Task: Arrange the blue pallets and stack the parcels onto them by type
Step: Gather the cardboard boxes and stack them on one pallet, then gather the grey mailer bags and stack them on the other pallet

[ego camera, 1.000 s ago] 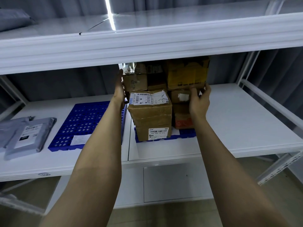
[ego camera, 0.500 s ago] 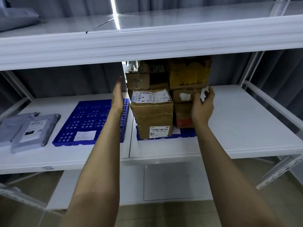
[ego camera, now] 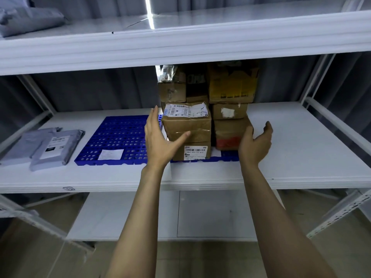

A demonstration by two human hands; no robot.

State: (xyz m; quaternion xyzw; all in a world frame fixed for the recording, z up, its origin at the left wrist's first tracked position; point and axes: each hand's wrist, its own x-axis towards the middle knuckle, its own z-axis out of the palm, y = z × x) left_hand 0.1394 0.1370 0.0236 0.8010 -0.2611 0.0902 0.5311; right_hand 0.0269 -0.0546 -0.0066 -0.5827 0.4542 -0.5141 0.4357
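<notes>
Several brown cardboard boxes [ego camera: 188, 125] stand stacked on a blue pallet [ego camera: 212, 159] in the middle of the white shelf. A second blue pallet [ego camera: 120, 135] lies to its left with only a small white slip [ego camera: 110, 154] on it. Two grey mailer bags [ego camera: 54, 146] lie on the shelf further left. My left hand [ego camera: 158, 137] is spread open in front of the stack's left side, thumb across the front box. My right hand [ego camera: 255, 143] is open, palm toward the stack's lower right side, holding nothing.
An upper white shelf [ego camera: 180, 43] overhangs the stack and carries a grey mailer bag [ego camera: 30, 21] at far left. White shelf [ego camera: 301, 141] surface extends to the right of the stack. Metal uprights [ego camera: 313, 81] frame the right side; a lower shelf [ego camera: 200, 215] sits below.
Both hands have come down and back from the upper sides of the stack, and their fingers have spread. The boxes have stayed in place.
</notes>
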